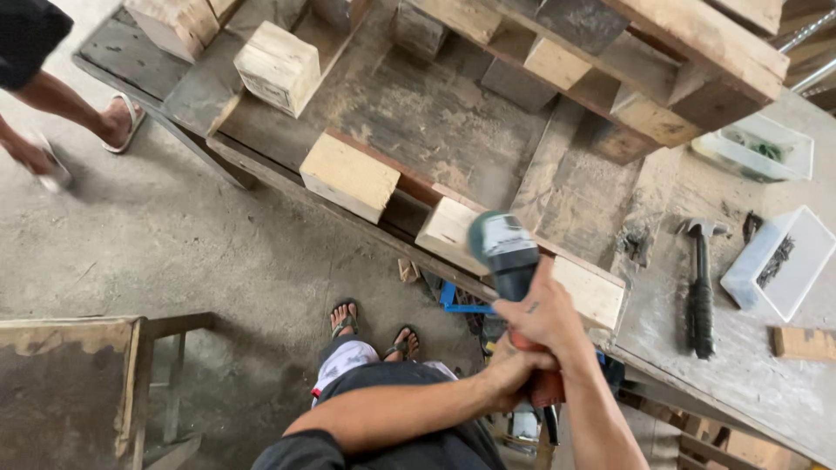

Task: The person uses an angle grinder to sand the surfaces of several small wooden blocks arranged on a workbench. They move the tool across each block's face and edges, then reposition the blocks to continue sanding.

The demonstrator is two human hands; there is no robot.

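Both forearms reach up from the lower edge. The right hand (549, 318) has its grip closed around the body of a dark green power tool (509, 261); the left hand (514, 374) is closed on its red rear end. The tool's long axis runs away from the person, head toward a wooden pallet (453, 113) on a dusty surface (749, 365). A hammer (699, 278) lies nearby. The floor (218, 252) is concrete.

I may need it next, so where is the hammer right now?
The hammer lies on the dusty workbench at the right of the head view, between the wooden pallet and a white plastic tray, right of the power tool.
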